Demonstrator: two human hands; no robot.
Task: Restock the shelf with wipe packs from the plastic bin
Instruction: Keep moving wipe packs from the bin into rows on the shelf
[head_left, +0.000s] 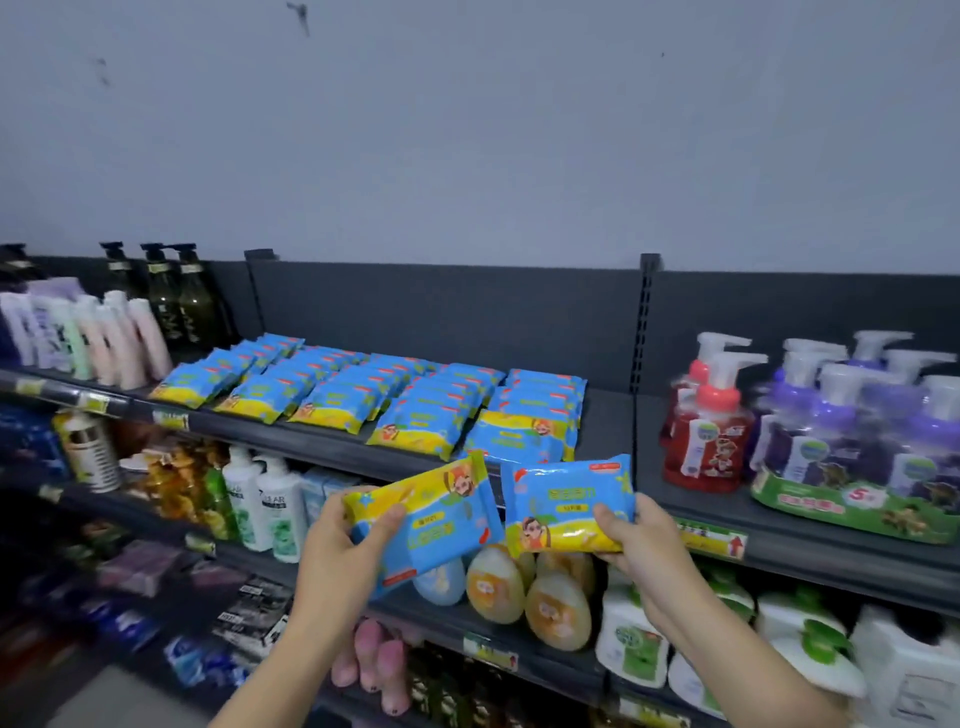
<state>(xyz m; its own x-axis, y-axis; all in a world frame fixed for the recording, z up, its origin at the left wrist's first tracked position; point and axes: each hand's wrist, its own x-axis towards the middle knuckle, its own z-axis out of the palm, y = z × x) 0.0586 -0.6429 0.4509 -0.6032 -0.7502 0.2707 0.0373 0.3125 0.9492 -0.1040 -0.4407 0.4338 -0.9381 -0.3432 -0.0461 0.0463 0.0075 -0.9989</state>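
— What do the hands hold?
— The left hand (337, 540) grips one wipe pack (441, 519), tilted with its yellow end up. The right hand (641, 545) holds a second pack (566, 499) by its lower right corner. The two packs sit just beside each other, in front of the shelf's front edge.
— And on the shelf (608, 421)?
— Rows of matching blue-and-yellow packs (363, 389) run from the back panel to the front edge. Further right stand red pump bottles (709, 436), then purple pump bottles (831, 421).
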